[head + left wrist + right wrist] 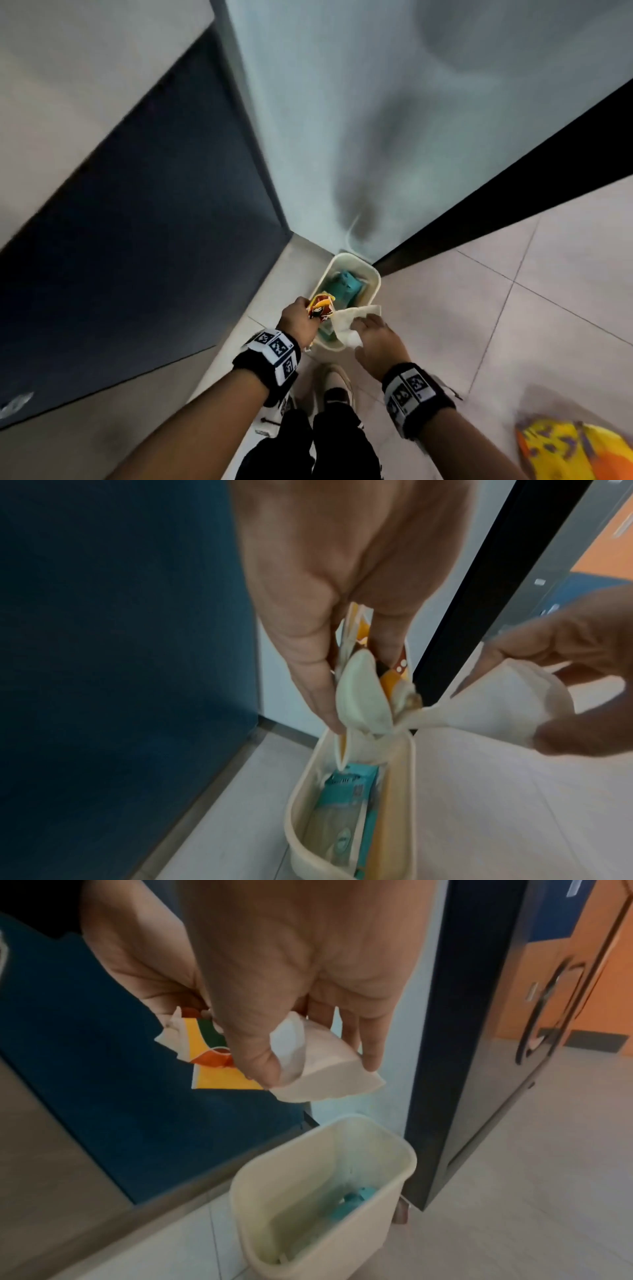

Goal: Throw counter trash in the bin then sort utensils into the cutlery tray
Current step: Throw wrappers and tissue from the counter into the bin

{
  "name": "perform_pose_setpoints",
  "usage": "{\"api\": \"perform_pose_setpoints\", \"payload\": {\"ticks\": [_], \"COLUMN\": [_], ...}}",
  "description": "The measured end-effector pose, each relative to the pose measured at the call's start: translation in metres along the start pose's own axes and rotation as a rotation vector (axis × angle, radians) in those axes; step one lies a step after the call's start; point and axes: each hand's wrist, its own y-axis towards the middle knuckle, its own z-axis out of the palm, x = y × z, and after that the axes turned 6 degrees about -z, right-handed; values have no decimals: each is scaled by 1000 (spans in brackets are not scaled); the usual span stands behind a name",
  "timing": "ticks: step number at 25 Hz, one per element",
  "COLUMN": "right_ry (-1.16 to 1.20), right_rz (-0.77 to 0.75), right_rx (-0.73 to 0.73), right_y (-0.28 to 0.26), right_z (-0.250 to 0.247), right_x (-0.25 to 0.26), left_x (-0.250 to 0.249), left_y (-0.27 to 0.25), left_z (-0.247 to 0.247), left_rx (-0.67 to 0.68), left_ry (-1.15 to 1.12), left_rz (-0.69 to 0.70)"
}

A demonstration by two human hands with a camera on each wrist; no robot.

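Observation:
A cream bin [372,274] stands on the floor in a corner, with a teal packet [347,282] inside. My left hand [306,308] is over its near rim and pinches a red and yellow wrapper [320,306]. In the left wrist view that hand [359,685] holds the wrapper [363,626] together with a white crumpled piece [363,699] above the bin [400,791]. My right hand [359,325] grips a white tissue [352,317] beside it. In the right wrist view the right hand [316,1066] pinches the tissue [335,1080] above the bin [260,1191].
A dark blue cabinet front [137,240] runs along the left. Behind the bin are a frosted glass panel [376,120] and a black door frame [513,192]. Pale floor tiles [513,308] spread right, where a yellow and orange bag [575,448] lies. My shoes [337,387] are just before the bin.

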Motion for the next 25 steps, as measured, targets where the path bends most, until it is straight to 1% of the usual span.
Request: {"api": "perform_pose_setpoints", "payload": {"ticks": [3, 6, 8, 9, 11, 12, 14, 17, 20, 22, 25], "right_ry": [-122, -261, -306, -311, -249, -173, 2, 103, 143, 156, 132], "right_rz": [29, 19, 15, 12, 29, 45, 84, 69, 21, -15, -141], "right_rx": [25, 95, 123, 128, 134, 112, 57, -3, -57, -93, -140], "right_y": [62, 107, 130, 138, 142, 139, 120, 70, 12, -30, -85], "right_z": [40, 65, 77, 81, 82, 78, 64, 28, -25, -72, -138], "right_x": [-30, -47, -58, -62, -63, -61, -45, -8, 37, 70, 123], "left_x": [18, 29, 31, 33, 38, 38, 38, 30, 13, -5, -27], "left_y": [74, 120, 141, 150, 156, 154, 132, 69, -12, -75, -169], "left_z": [42, 72, 82, 86, 87, 82, 65, 23, -24, -64, -129], "left_rx": [24, 20, 38, 69, 154, 173, 166, 106, 70, 59, -27], "left_ry": [78, 123, 150, 175, 231, 243, 161, -41, -151, -221, -335], "left_rz": [-59, -86, -77, -57, -16, -2, -17, -67, -33, 1, 56]}}
